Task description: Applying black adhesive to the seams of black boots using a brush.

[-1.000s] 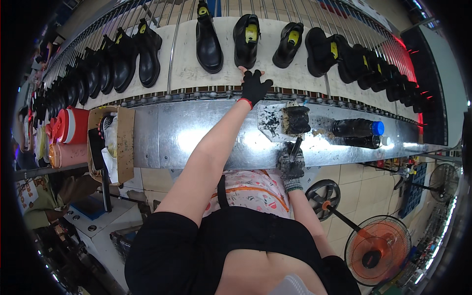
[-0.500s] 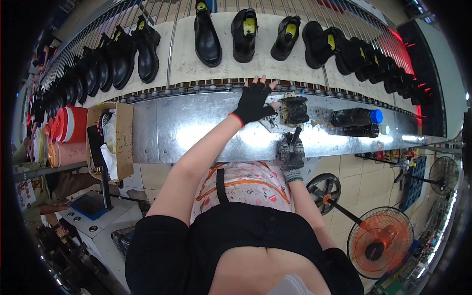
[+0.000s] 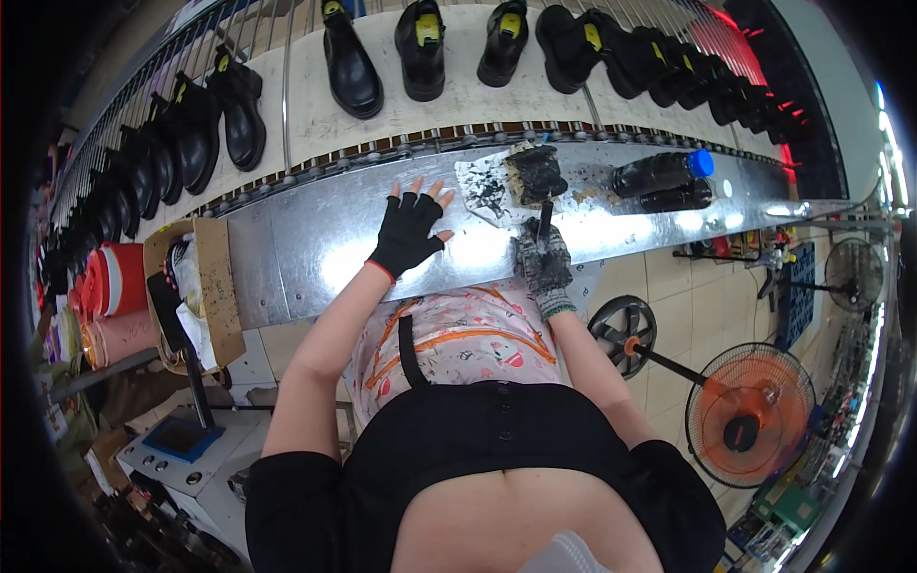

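My left hand [image 3: 411, 229], in a black fingerless glove with a red cuff, lies open with fingers spread on the metal bench [image 3: 315, 239]. Nothing is in it. My right hand [image 3: 543, 265], in a grey knitted glove stained black, is closed around a dark stick-like handle [image 3: 545, 220]. The handle points away from me; its far end reaches the near edge of a soaked black block, sponge-like [image 3: 538, 178]. Whether the two are joined, I cannot tell. Beside the block a white sheet [image 3: 485, 189] is smeared with black.
A conveyor [image 3: 306, 134] beyond the bench carries several black ankle boots [image 3: 351, 72]. Two dark bottles, one blue-capped [image 3: 659, 175], lie at the right. At left stand a cardboard box [image 3: 220, 286] and a red container [image 3: 119, 282]. An orange fan [image 3: 750, 415] stands at lower right.
My left hand has drawn back from the conveyor edge and the block, toward the left and nearer me. My right hand still grips the handle. The whole view has shifted a little.
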`<state>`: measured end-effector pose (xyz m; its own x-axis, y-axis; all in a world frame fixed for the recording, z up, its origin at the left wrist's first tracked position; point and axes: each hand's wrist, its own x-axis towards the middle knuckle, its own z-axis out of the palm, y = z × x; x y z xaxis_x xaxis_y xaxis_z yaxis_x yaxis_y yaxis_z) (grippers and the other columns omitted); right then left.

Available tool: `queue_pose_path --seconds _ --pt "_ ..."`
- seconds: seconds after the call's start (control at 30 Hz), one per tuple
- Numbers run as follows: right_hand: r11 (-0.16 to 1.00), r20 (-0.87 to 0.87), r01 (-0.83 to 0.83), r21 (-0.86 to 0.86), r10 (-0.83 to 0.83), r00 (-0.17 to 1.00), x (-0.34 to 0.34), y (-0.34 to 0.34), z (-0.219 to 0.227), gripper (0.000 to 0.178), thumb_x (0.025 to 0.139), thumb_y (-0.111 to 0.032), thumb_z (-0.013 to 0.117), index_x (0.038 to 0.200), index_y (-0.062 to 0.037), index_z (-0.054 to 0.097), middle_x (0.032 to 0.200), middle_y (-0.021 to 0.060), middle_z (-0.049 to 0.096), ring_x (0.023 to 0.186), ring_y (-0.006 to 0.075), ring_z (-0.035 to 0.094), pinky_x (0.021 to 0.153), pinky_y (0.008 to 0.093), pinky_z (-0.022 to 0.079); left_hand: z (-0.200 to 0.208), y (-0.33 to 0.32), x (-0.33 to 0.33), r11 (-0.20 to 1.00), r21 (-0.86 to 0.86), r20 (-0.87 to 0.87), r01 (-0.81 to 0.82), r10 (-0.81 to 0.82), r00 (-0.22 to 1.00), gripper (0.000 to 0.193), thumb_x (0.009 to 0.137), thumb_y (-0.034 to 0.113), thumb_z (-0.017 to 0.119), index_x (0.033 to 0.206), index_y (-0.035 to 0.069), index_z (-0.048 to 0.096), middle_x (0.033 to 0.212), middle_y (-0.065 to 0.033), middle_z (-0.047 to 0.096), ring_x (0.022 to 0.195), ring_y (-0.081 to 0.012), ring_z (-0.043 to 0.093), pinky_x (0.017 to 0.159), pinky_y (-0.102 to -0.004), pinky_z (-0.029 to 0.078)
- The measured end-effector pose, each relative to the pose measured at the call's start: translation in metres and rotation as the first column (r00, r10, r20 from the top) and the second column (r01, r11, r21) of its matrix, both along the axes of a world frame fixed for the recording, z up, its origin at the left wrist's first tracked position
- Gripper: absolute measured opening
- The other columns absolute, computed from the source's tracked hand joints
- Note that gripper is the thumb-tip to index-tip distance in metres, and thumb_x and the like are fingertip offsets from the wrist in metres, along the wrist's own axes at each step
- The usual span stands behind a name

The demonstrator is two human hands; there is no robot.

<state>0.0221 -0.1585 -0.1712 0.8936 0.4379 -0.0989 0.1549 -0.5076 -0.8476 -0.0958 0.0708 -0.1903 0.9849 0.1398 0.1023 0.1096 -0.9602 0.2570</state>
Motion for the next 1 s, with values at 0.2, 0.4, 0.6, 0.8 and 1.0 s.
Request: queue_pose_path --seconds 0.2,0.4,0.6,0.8,1.0 --pt "0.999 -0.04 0.026 0.039 -0.024 0.999 0.004 -0.003 -0.016 0.023 0.086 -0.017 0.061 0.104 -0.0034 0.059 0.081 0.0062 0.062 0.067 0.0126 0.058 0.059 0.0269 0.047 -0.005 -0.02 0.01 0.989 -0.069 0.059 -0.132 0.136 0.989 0.056 0.083 0.04 0.058 0.133 0.015 0.046 0.142 -0.0075 0.038 0.135 -0.0318 0.027 0.109 -0.0551 0.016" --pt "0.992 -0.222 0.035 0.121 -0.008 0.975 0.006 -0.004 -0.02 0.021 0.087 -0.011 0.059 0.107 -0.0032 0.057 0.077 0.0038 0.059 0.059 0.0103 0.055 0.052 0.0245 0.046 -0.006 -0.021 0.009 0.987 -0.053 0.057 -0.15 0.153 0.987 0.056 0.085 0.041 0.056 0.133 0.015 0.046 0.143 -0.0078 0.037 0.136 -0.0327 0.025 0.109 -0.0552 0.015" --pt "0.987 -0.104 0.014 0.163 0.003 0.995 0.015 -0.015 -0.068 0.022 0.087 -0.006 0.058 0.109 -0.0051 0.055 0.08 0.0039 0.059 0.062 0.0119 0.057 0.053 0.0248 0.048 0.0 -0.023 0.011 0.988 -0.063 0.038 -0.144 0.146 0.988 0.055 0.086 0.04 0.056 0.134 0.016 0.046 0.143 -0.008 0.037 0.136 -0.0329 0.025 0.109 -0.0547 0.014" --pt "0.981 -0.318 0.087 0.172 -0.028 0.948 0.007 -0.018 -0.039 0.028 0.082 -0.02 0.065 0.105 -0.0035 0.06 0.088 0.0122 0.064 0.079 0.0226 0.061 0.073 0.0315 0.048 0.003 -0.023 0.013 0.986 -0.096 0.113 -0.137 0.148 0.983 0.047 0.084 0.031 0.058 0.127 0.014 0.052 0.138 -0.0094 0.043 0.132 -0.0329 0.031 0.108 -0.0529 0.018" --pt "0.994 0.003 -0.091 -0.057 0.091 0.996 -0.008 -0.022 -0.015 0.026 0.082 -0.009 0.065 0.106 -0.0016 0.057 0.085 0.0062 0.061 0.077 0.0109 0.059 0.064 0.0242 0.05 -0.012 -0.021 0.002 0.944 -0.237 0.331 -0.228 0.3 0.895 0.042 0.075 0.005 0.056 0.116 0.009 0.057 0.113 -0.0131 0.058 0.108 -0.0335 0.051 0.092 -0.0436 0.039"
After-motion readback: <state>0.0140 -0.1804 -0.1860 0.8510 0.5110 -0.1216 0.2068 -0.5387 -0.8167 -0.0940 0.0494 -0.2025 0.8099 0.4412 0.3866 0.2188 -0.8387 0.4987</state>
